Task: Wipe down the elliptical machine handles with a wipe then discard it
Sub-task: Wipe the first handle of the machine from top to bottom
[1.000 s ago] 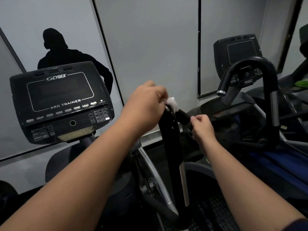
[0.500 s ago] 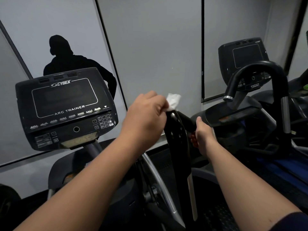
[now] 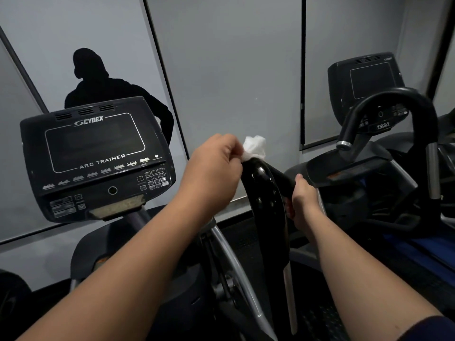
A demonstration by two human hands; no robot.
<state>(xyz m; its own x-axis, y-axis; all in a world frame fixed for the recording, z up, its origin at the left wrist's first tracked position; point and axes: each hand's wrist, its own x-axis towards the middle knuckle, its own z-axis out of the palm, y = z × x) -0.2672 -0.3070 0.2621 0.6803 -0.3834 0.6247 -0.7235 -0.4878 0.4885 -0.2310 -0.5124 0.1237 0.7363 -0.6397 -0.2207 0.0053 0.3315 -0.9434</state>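
A glossy black handle point(image 3: 266, 193) of the elliptical machine rises in the middle of the view. My left hand point(image 3: 214, 168) pinches a crumpled white wipe point(image 3: 254, 147) against the handle's top end. My right hand point(image 3: 304, 200) grips the black bar on the handle's far right side, just below the top. Most of the wipe sticks up above my left fingers; the part against the handle is hidden.
The Cybex Arc Trainer console point(image 3: 96, 158) stands at the left. A second machine with a curved black handle point(image 3: 394, 99) and console point(image 3: 366, 80) stands at the right. Grey wall panels lie behind, with a dark silhouette of a person point(image 3: 98, 82) on one.
My left hand has carried the wipe up to the handle's top end. My right hand has slid slightly lower on the bar. The view has dropped a little.
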